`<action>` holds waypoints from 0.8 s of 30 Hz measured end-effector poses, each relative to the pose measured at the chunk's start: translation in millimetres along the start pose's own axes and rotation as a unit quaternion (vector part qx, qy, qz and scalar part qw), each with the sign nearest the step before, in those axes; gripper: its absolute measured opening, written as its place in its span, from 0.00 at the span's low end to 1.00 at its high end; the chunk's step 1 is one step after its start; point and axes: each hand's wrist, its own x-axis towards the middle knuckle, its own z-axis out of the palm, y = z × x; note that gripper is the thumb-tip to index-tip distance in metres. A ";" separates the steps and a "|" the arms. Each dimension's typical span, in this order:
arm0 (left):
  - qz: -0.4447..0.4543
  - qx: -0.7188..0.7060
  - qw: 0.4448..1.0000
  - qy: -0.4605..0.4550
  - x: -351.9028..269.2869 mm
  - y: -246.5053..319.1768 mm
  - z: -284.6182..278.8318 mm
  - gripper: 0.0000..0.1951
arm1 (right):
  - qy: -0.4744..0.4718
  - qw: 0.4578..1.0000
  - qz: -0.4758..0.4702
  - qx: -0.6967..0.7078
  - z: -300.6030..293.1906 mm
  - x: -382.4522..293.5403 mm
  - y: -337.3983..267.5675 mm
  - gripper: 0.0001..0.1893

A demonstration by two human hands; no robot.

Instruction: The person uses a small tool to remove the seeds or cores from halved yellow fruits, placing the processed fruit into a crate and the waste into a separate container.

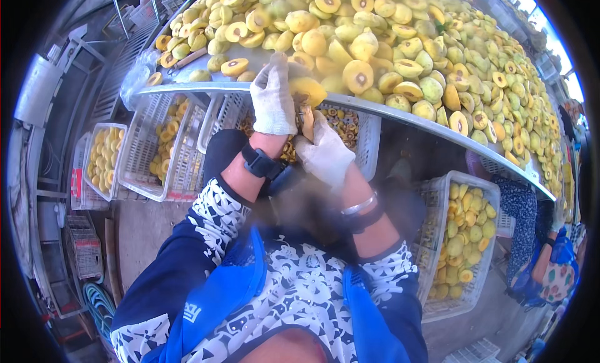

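Both of my hands wear whitish work gloves and meet at the near edge of the fruit table. My left hand grips a yellow peach half, its cut side turned down towards me. My right hand is closed around the wooden handle of a small pitting tool. The tool's metal end is against or very close to the fruit; the exact contact is hidden. Beneath my hands, between my knees, a white plastic crate holds brown peach stones and scraps.
Halved peaches heap over the metal-edged table. Another wooden-handled tool lies at its left. Crates of peach halves stand left and right. A co-worker's gloved hand shows at far right. A coiled hose lies lower left.
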 end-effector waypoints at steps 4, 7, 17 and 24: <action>0.010 0.005 1.000 -0.025 10.4 -3.8 -11.3 0.14 | -0.103 0.963 0.171 0.182 -13.3 -3.6 -23.3 0.21; -0.020 -0.018 0.997 -0.065 14.1 -3.2 -9.5 0.13 | -0.124 0.960 0.172 0.184 -20.1 -0.4 -25.2 0.21; -0.036 -0.004 0.999 -0.009 3.8 -4.9 -4.8 0.09 | -0.107 0.963 0.179 0.172 -12.8 -9.9 -30.0 0.27; 0.013 0.022 0.993 -0.114 -0.6 10.8 2.8 0.17 | -0.190 0.900 0.180 0.348 -23.5 -16.1 -31.3 0.17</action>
